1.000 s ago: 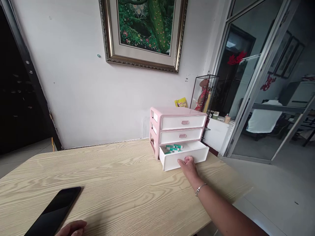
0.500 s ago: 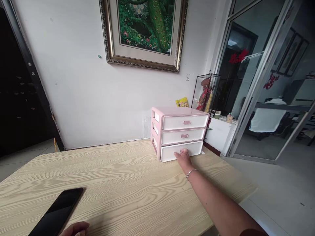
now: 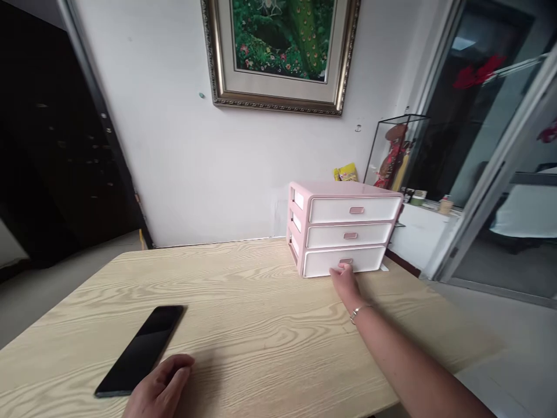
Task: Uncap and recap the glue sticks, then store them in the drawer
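A pink storage box (image 3: pixel 301 229) with three white drawers stands toward the back right of the wooden table (image 3: pixel 243 325). My right hand (image 3: pixel 344 281) reaches to its bottom drawer (image 3: pixel 319 263). The fingers are curled at that drawer's pink handle (image 3: pixel 346 261), and the thumb rests against the white front. All three drawer fronts look closed. Lower left, my left hand (image 3: pixel 161 388) lies on the table with its fingers loosely curled and nothing visible in them. Beside it lies a black phone (image 3: pixel 141 351), screen up.
A yellow packet (image 3: pixel 347 172) shows behind the drawer box. Beyond it stand a glass case (image 3: pixel 394 157) with a figure inside and small jars (image 3: pixel 418 198) on a ledge. A framed picture (image 3: pixel 278 98) hangs on the wall, and a glass door (image 3: pixel 491 191) is at right.
The bottom drawer has gone in slightly, from sticking out a little to about flush, with my right hand on it. The view has shifted, and more of my left hand shows.
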Motion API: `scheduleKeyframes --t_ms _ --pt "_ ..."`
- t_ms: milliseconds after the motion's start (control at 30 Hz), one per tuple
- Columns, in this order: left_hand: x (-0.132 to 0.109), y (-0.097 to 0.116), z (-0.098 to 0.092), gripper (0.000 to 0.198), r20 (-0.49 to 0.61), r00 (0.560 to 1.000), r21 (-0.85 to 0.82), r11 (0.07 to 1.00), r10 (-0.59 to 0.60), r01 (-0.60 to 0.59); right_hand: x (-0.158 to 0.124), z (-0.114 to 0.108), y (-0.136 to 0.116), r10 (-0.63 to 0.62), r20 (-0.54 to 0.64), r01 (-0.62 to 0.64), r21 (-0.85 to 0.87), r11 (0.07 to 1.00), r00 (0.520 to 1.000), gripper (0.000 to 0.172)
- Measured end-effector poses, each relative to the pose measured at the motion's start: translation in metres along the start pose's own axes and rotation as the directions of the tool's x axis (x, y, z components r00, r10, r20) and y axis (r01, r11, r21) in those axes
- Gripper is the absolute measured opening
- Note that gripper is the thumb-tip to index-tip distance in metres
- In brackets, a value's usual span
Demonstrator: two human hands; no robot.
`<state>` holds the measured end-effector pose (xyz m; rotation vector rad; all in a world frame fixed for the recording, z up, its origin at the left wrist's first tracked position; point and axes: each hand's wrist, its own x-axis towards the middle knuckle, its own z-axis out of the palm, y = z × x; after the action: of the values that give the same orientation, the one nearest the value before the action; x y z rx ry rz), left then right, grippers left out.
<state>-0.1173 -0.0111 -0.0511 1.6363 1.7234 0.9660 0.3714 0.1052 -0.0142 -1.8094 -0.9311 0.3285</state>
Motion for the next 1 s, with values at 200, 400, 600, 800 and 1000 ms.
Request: scheduleKeyframes --t_ms 200,400,600,800,1000 --pt "-0.009 0.038 0.008 0.033 -0.071 0.995 -0.08 0.995 -0.07 0.065 -0.076 0.02 -0.03 -0.033 0.123 0.011 0.172 0.985 0.992 0.041" --pt "0.006 0.096 0.017 0.04 -0.005 0.999 -0.432 0.901 -0.045 0.038 -0.143 0.038 -0.094 -0.077 0.487 -0.248 0.566 0.786 0.87 0.055" --pt "0.042 0.152 0.02 0.062 0.058 0.983 -0.88 0.473 0.172 -0.031 -0.165 0.049 -0.15 -0.243 0.67 -0.521 0.714 0.468 0.701 0.09" --pt "0.062 0.179 0.015 0.087 0.053 0.883 -0.991 0.13 0.467 -0.01 -0.153 0.055 -0.173 -0.546 0.604 -0.538 0.788 0.299 0.581 0.095" --pt "0.054 0.177 0.008 0.087 0.004 0.786 -0.999 0.037 0.618 -0.024 -0.143 0.035 -0.166 -0.716 0.524 -0.569 0.794 0.215 0.461 0.09"
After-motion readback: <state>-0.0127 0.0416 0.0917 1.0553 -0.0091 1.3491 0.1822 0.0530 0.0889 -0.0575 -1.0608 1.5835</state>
